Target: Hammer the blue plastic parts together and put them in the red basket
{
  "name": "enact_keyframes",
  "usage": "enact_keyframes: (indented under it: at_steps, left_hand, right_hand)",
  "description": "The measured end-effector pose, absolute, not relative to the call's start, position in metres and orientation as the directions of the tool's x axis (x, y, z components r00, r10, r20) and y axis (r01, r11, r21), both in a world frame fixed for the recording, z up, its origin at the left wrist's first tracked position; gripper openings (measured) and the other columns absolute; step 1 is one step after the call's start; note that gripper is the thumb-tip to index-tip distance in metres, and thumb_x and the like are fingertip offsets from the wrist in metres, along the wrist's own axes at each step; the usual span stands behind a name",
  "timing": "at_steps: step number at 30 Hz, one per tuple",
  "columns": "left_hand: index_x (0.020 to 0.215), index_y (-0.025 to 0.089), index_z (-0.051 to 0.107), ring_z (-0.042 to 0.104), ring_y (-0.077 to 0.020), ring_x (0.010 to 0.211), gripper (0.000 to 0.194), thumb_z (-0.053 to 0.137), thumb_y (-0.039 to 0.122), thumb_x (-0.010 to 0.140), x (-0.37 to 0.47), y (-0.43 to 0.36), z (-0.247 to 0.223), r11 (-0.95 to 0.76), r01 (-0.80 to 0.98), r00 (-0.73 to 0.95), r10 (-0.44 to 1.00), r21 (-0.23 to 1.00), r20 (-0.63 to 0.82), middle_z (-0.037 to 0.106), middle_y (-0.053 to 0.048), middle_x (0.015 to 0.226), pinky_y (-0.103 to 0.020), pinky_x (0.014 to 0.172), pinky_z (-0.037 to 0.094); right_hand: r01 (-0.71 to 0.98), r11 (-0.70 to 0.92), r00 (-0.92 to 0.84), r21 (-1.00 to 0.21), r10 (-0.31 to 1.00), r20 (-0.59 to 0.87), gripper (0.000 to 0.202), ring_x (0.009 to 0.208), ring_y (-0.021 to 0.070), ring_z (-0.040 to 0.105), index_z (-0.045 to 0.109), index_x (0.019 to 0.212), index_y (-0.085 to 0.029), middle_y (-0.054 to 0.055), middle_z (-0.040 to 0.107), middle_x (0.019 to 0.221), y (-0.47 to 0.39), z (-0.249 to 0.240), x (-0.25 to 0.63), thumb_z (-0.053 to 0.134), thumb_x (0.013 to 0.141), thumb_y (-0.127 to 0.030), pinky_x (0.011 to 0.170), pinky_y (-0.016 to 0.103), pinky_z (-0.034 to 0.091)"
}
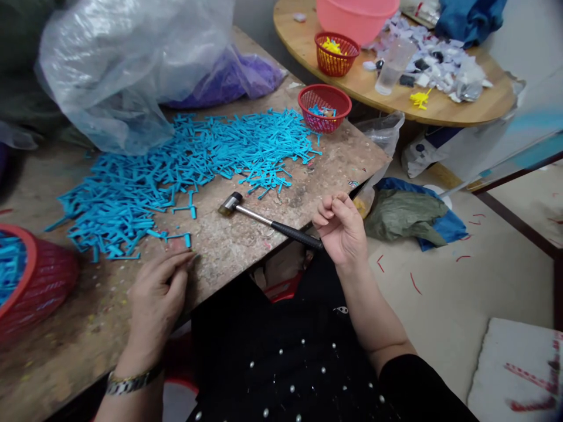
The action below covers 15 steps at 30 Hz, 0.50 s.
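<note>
My left hand (159, 287) rests on the worn tabletop, back up, fingers stretched together and thumb slightly apart. Just beyond its fingertips lies a blue plastic piece (187, 240). A large heap of similar thin blue plastic pieces (206, 152) spreads behind it. My right hand (342, 225) is raised off the front edge of the table, palm turned up, fingers curled in against the thumb. Whatever may be between those fingertips is too small to make out. Near this hand is a hammer (268, 221) with a black grip, its handle end jutting over the edge.
A red basket (65, 281) of blue pieces stands at left; a smaller red basket (324, 108) sits at the far corner. Clear plastic bags (132, 64) cover the back. A round wooden table (303, 35) holds a pink basin (356, 17). Bags (404, 211) lie on the floor.
</note>
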<state>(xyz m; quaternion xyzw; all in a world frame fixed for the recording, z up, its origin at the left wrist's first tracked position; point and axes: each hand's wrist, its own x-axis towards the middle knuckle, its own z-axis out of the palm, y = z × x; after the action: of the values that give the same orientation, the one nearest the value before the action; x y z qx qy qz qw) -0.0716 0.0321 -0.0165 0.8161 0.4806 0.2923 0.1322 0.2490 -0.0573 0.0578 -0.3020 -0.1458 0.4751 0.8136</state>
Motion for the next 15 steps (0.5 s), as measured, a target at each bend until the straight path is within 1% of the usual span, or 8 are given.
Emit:
enact_keyframes:
  at_steps: [6, 10, 15]
  left_hand:
    - [0.097, 0.021, 0.074, 0.069, -0.0302, 0.107, 0.030, 0.049, 0.038, 0.098, -0.0698, 0.0316, -0.0150, -0.495, 0.710, 0.363, 0.867, 0.501, 0.342, 0.076, -0.013, 0.109, -0.054, 0.103, 0.053]
    - [0.097, 0.020, 0.073, 0.069, -0.0304, 0.104, 0.031, 0.049, 0.039, 0.098, -0.0691, 0.0306, -0.0139, -0.501, 0.707, 0.364, 0.863, 0.500, 0.350, 0.075, -0.014, 0.107, -0.054, 0.101, 0.053]
    - [0.096, 0.019, 0.073, 0.069, -0.0305, 0.105, 0.029, 0.050, 0.037, 0.098, -0.0679, 0.0304, -0.0138, -0.513, 0.690, 0.367, 0.856, 0.511, 0.363, 0.076, -0.015, 0.108, -0.055, 0.101, 0.053]
  right_hand:
    - [-0.672, 0.353, 0.514, -0.651, 0.855, -0.066, 0.029, 0.058, 0.0071, 0.041, 0.056, 0.082, -0.025, -0.007, 0.059, 0.071, -0.0574, 0.0558, 0.2505, 0.083, 0.071, -0.029, 0.055, 0.022, 0.040]
    - [-0.678, 0.359, 0.504, -0.641, 0.862, -0.050, 0.032, 0.057, 0.0067, 0.040, 0.054, 0.076, -0.024, -0.007, 0.057, 0.069, -0.0570, 0.0532, 0.2524, 0.085, 0.072, -0.033, 0.055, 0.022, 0.041]
    - [-0.652, 0.307, 0.493, -0.694, 0.866, -0.080, 0.035, 0.057, 0.0069, 0.040, 0.052, 0.075, -0.024, -0.007, 0.056, 0.070, -0.0563, 0.0506, 0.2513, 0.084, 0.072, -0.038, 0.054, 0.023, 0.041]
